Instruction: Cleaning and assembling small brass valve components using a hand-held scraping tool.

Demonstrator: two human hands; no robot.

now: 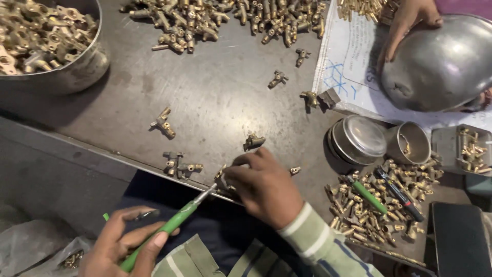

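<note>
table edge (128, 163): fingers (241, 172) pinching fitting (221, 180)

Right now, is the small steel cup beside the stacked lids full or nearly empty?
Nearly empty: the steel cup lies tipped toward the camera, showing bare inner wall and only a few brass pieces inside.

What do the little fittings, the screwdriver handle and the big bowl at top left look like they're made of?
The fittings look like brass: yellow-gold with a dull metallic sheen.
The screwdriver in the left hand has a smooth, matte green handle, probably plastic, and a grey metal shaft.
The bowl looks like steel or aluminium: grey, scuffed and faintly reflective.
</note>
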